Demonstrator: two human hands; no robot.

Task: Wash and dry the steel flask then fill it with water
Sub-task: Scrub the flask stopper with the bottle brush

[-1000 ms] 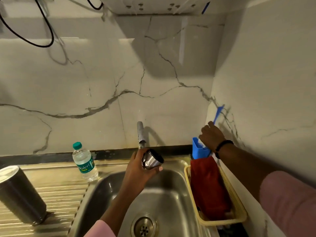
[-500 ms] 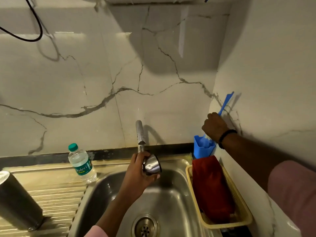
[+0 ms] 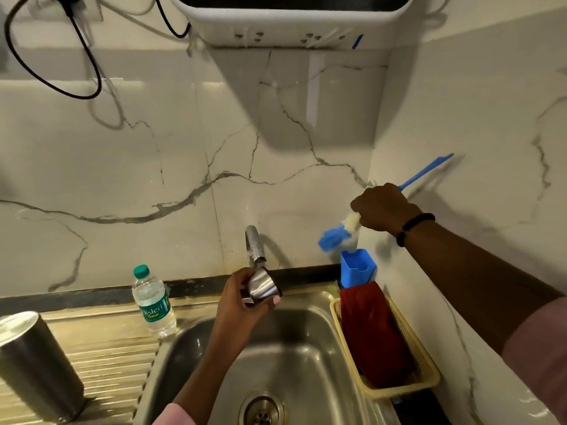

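Note:
The steel flask (image 3: 33,363) stands upright on the ribbed drainboard at the far left, away from both hands. My left hand (image 3: 239,305) grips a small steel cap (image 3: 264,286), tilted on its side just under the tap spout (image 3: 254,243), over the sink basin (image 3: 306,348). No water is visible running. My right hand (image 3: 383,210) holds a blue bottle brush (image 3: 331,239) by its long handle. The brush's head hangs in the air just above and left of the blue holder (image 3: 357,268) in the corner.
A Bisleri water bottle (image 3: 153,302) stands on the sink's back left rim. A yellow basket (image 3: 423,372) holding a red cloth (image 3: 371,329) sits along the sink's right side. The drain (image 3: 260,412) is at the bottom. A white appliance (image 3: 291,23) and black cables hang overhead.
My right hand has lifted the blue brush up and out of its holder. My left hand has kept the steel cap under the tap, almost unmoved.

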